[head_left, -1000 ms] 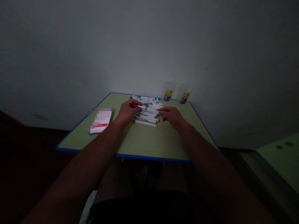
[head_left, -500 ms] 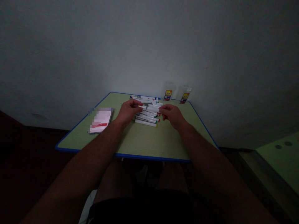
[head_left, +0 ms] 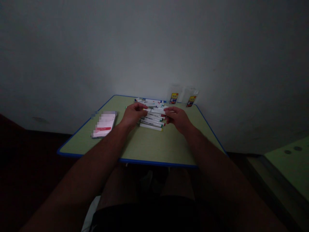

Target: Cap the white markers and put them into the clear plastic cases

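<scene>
A white marker [head_left: 154, 111] with a yellow end lies level between my two hands, above a group of other markers. My left hand [head_left: 133, 115] pinches its yellow end between thumb and fingers. At the other end, my right hand [head_left: 177, 116] grips it with thumb and fingertips. Below the held pen, several white markers [head_left: 152, 122] lie side by side on the table, with red, green and yellow ends showing. Behind it are more markers [head_left: 150, 103], some partly hidden by my hands.
The small table [head_left: 154, 148] has a pale green top and a blue edge, and stands against a grey wall [head_left: 145, 48]. A phone-like flat object [head_left: 106, 125] lies at the left. Two clear packages with yellow labels, one left [head_left: 173, 97] and one right [head_left: 191, 100], stand at the back right.
My hands stay nearly in place. The marker between them looks slightly turned, and the right fingers have shifted a little on its end.
</scene>
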{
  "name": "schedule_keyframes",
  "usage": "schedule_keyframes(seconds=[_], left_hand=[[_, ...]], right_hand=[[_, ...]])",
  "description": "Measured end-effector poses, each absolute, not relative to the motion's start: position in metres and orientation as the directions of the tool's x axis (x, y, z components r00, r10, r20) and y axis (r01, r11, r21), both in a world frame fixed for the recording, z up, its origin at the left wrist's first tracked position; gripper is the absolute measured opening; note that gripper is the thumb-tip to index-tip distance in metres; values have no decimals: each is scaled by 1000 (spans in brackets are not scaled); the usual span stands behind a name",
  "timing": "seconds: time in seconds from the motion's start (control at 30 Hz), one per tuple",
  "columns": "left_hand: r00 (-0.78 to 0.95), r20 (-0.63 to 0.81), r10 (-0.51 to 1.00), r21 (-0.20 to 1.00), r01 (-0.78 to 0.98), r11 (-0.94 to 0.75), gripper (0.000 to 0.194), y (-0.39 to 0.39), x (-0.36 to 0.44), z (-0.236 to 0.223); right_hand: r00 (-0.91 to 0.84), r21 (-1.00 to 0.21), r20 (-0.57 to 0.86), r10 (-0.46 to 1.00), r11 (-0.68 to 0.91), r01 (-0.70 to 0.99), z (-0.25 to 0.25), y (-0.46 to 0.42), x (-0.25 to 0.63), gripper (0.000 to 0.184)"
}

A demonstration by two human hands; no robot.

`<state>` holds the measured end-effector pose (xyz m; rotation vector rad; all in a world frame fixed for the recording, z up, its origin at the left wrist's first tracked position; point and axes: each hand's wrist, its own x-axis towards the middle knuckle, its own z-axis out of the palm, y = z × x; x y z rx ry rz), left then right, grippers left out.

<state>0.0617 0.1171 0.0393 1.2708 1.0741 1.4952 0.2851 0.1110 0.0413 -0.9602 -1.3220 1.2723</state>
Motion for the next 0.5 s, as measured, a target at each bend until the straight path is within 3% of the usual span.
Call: schedule_keyframes(seconds=[0.17,0.5], left_hand=[[-117,181,976,969,-147,-198,23,117,62,41],[-88,203,975,978,-30,-206,19,114,63,42]], right_hand=[[-165,-971,175,971,142,-193,44,110,286,42],[-33,-975,219,975,217,-53,41,114,287,38]])
